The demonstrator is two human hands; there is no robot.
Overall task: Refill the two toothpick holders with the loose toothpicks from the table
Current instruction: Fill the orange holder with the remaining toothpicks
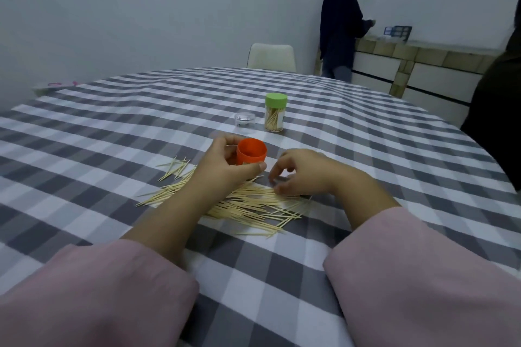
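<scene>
My left hand (225,166) grips an orange toothpick holder (251,153), its open mouth facing me, just above the checked tablecloth (141,121). A spread of loose toothpicks (248,205) lies on the cloth below both hands, with a smaller scatter (176,167) to the left. My right hand (301,172) hovers over the right part of the pile, fingers curled down and fingertips touching the toothpicks. A clear holder with a green lid (275,113) stands upright farther back, with toothpicks inside.
A small clear plastic cap (245,120) stands left of the green-lidded holder. A pale chair (272,56) is at the table's far edge. A person in dark clothes (341,25) stands at a counter (423,65) at the back right.
</scene>
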